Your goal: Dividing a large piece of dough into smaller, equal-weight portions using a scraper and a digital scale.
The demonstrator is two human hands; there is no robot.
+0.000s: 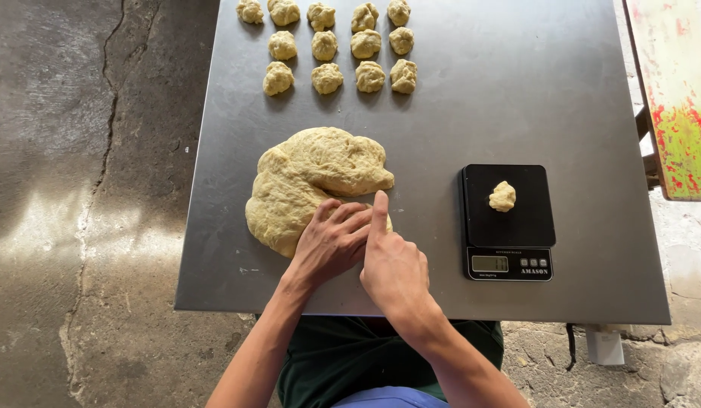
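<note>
At six o'clock on the steel surface (517,91), close to the near edge, both hands work the big dough mass (309,177); my left hand (329,243) lies flat with fingers spread and curled into the near lobe, gripping a fold of it; my right hand (393,266) presses against the same spot with the forefinger straight up along the dough's edge, its other fingers tucked under where I cannot tell if they pinch anything; I judge the dough soft, heavy for its bulk, tacky and stretchy, so it will sag and tear rather than lift whole; the best hold looks like the thin near rim, pinched off in a lump; at three o'clock sits a black scale (509,223) with one small dough piece (502,196) on its plate, well apart from the mass; at twelve o'clock rows of dough balls (328,41) stand near the far edge; open room lies between mass and scale, and right of the balls; the left edge runs near the dough.
</note>
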